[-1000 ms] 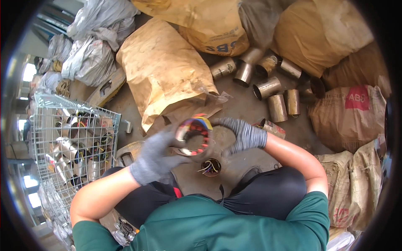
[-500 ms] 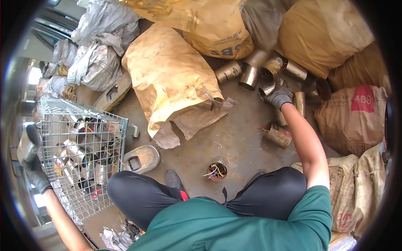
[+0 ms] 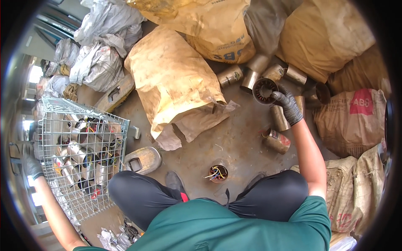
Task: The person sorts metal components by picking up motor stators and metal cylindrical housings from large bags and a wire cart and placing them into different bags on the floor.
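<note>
My right hand (image 3: pixel 289 106), in a grey glove, grips a metal motor stator (image 3: pixel 272 98) by its side. Its round open end faces up and shows teeth around the inside. Beside that hand, more metal cylinders lie on the floor, among them a tilted one (image 3: pixel 278 118) and one with a red label (image 3: pixel 277 141). My left hand (image 3: pixel 32 164), gloved too, is at the outer left side of a wire basket (image 3: pixel 83 106), near the picture's rim. Its fingers are blurred, and what they may hold cannot be made out. Wired metal cylinders (image 3: pixel 77 152) fill part of the basket.
Between my feet stands a cylinder with coloured wires (image 3: pixel 218 172). A torn paper sack (image 3: pixel 176 79) lies ahead; more paper sacks (image 3: pixel 328 39) and a woven sack (image 3: pixel 343 188) are piled far and right. A worn flat block (image 3: pixel 143 160) lies by the basket.
My right hand has lifted a stator off the floor pile and turned its open end upward. My left hand, which held a metal cylinder, has shifted slightly toward the basket's side.
</note>
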The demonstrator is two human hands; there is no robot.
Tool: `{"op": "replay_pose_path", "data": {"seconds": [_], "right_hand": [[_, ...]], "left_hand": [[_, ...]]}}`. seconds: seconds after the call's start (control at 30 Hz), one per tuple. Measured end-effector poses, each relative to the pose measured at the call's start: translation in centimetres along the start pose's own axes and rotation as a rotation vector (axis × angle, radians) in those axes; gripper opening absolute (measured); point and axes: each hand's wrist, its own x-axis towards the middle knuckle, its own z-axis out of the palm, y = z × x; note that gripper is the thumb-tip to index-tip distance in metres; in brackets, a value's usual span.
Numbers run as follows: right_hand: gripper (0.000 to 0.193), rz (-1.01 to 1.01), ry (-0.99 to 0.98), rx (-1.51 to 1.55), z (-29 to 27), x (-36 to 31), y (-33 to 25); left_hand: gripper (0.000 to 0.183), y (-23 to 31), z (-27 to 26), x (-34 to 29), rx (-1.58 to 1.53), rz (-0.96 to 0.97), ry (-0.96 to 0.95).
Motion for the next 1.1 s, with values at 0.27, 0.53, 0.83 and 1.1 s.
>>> {"op": "replay_pose_path", "data": {"seconds": [0.27,0.53,0.83,1.1], "right_hand": [[0.098,0.008,-0.318,0.239,7.5,-4.3,-6.8],[0.103,0.182,-0.510,0.510,12.4,-5.5,-6.5],[0.115,0.717,-0.699,0.911,13.1,-6.2,-3.3],[0.119,0.912,-1.108,1.147,12.1,-6.2,0.7]], "left_hand": [[0.055,7.7,35.7,-37.7,0.152,0.490,-1.032],[0.073,6.7,46.8,-49.7,0.100,1.404,-1.229],[0.103,6.1,50.5,-50.7,0.125,0.958,-1.682],[0.082,3.4,49.8,-51.8,0.089,-0.086,-1.836]]}}
